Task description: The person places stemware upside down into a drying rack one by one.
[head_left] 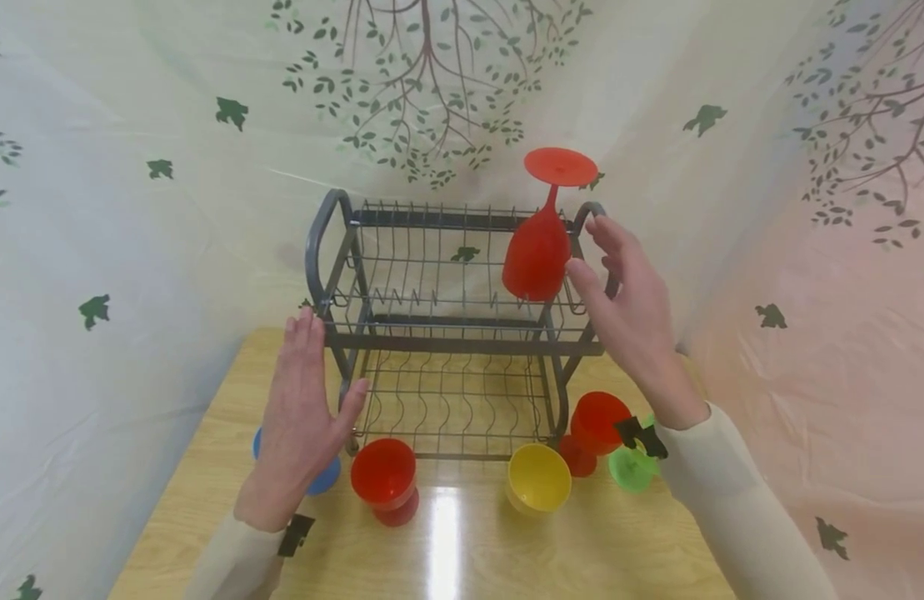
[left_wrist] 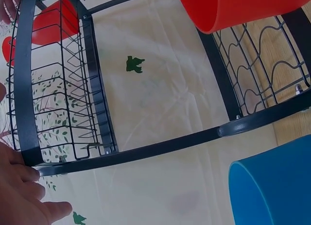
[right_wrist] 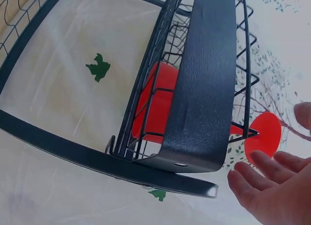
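"What's back there, over your link?"
"I see pale, creased sheeting [head_left: 94, 233] printed with brown branches [head_left: 427, 37] and green leaf shapes [head_left: 232, 113], tinged pink on the right."
"And below?"
"I get a light wood-grain table [head_left: 357, 567], a bright white reflection [head_left: 444, 546] streaking its near part."

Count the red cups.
3: an upturned red cup on the right of the upper tier of the rack; a left red cup on the table; a right red cup beside the yellow cup. Others could be hidden.
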